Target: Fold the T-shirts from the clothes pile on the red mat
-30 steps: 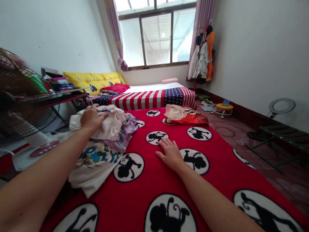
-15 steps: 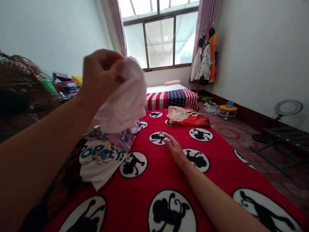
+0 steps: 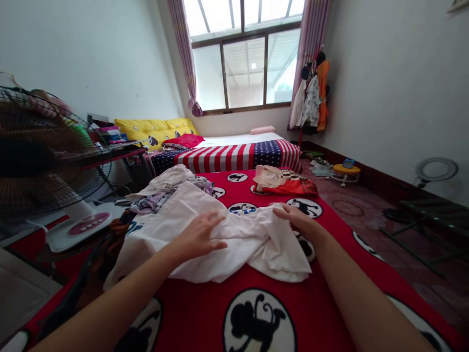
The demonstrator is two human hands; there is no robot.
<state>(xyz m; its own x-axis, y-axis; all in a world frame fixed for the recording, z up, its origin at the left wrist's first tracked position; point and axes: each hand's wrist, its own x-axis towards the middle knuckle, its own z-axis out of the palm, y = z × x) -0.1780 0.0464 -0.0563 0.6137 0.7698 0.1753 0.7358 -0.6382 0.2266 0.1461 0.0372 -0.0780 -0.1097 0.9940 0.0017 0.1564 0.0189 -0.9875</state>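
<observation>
A white T-shirt (image 3: 234,254) with bits of blue print lies crumpled across the middle of the red bedspread (image 3: 198,313). My left hand (image 3: 201,234) rests on the shirt with its fingers and thumb apart. At the shirt's right end, my right hand (image 3: 302,222) has its fingers closed on the fabric edge. Behind the left part of the shirt is a heap of clothes (image 3: 157,200), with a pale garment (image 3: 170,178) on top. Dark and brown clothes (image 3: 98,264) lie along the left side, partly covered.
Folded clothes in beige and red (image 3: 286,181) sit at the bed's far right. To the left stands an electric fan (image 3: 88,222). Beyond is another bed with a striped, starred cover (image 3: 220,154). A yellow stool (image 3: 346,169) and a green rack (image 3: 428,220) stand at right.
My left hand has come down and released the pale garment, now on the heap. The white T-shirt has been pulled rightward to the middle, and my right hand has closed on it.
</observation>
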